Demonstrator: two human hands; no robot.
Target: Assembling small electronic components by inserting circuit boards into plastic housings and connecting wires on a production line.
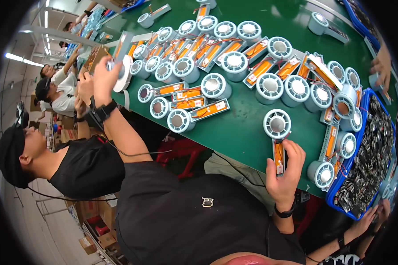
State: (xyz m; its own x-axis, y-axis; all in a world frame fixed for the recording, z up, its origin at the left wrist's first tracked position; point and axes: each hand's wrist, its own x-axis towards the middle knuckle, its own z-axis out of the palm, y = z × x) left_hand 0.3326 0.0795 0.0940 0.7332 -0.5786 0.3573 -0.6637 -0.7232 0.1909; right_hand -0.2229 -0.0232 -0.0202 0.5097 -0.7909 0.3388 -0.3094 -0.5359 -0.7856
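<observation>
My right hand [287,170] is closed around the open handle of a light-blue handheld fan [277,124]. An orange battery [278,152] shows inside that handle, and the round grilled head points away from me. Far out to the left, my left hand [105,81] is closed on another fan, whose grey handle [123,47] sticks up past the fingers; the hand partly hides its head. Beside that hand is a white round piece [125,73]. Several similar fans [216,86] with open handles, orange batteries and red wires lie between my hands and beyond.
A green table [234,128] carries the fans. On the right, a blue bin [362,145] holds many small dark parts. A co-worker in a black cap [20,154] sits at the left. Other people's hands [367,223] are at the right edge.
</observation>
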